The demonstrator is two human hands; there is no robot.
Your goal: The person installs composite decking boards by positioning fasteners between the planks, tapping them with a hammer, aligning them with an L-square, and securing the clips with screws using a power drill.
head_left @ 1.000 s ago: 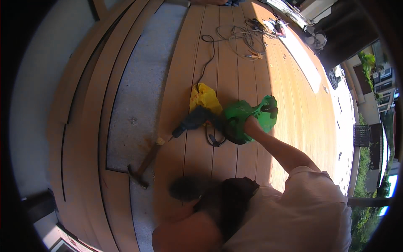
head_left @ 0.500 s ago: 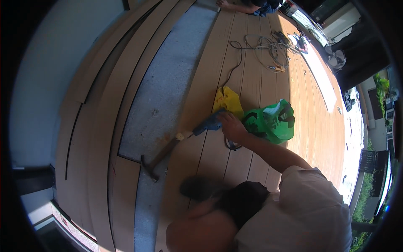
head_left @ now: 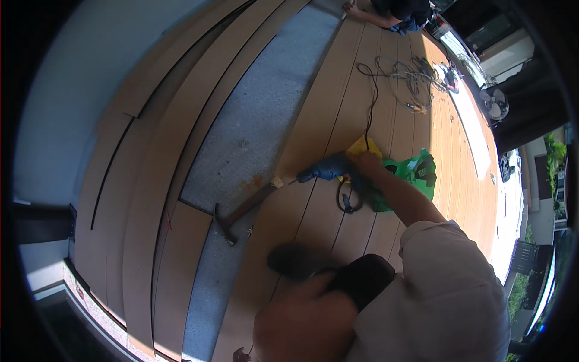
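My right hand [head_left: 369, 160] reaches to the rear of a blue corded drill [head_left: 325, 171] lying over a yellow bag [head_left: 362, 143]; whether its fingers grip anything is unclear. A crumpled green bag [head_left: 416, 173] is just right of it. A claw hammer [head_left: 241, 210] lies left of the drill, across the board edge and grey underlay. Blurred skin fills the bottom centre, beside a dark shoe [head_left: 289, 261]; I cannot make out my left hand there.
Loose planks [head_left: 172, 145] line the left along a wall. Grey underlay [head_left: 247, 108] shows beside laid boards [head_left: 319, 127]. Tangled cables [head_left: 404, 84], a white strip [head_left: 470, 127] and a fan [head_left: 494, 104] are farther off. Another person [head_left: 398, 15] works at the top.
My right hand has moved from the green bag to the drill's rear. The view has shifted, bringing the other person at the top further into sight.
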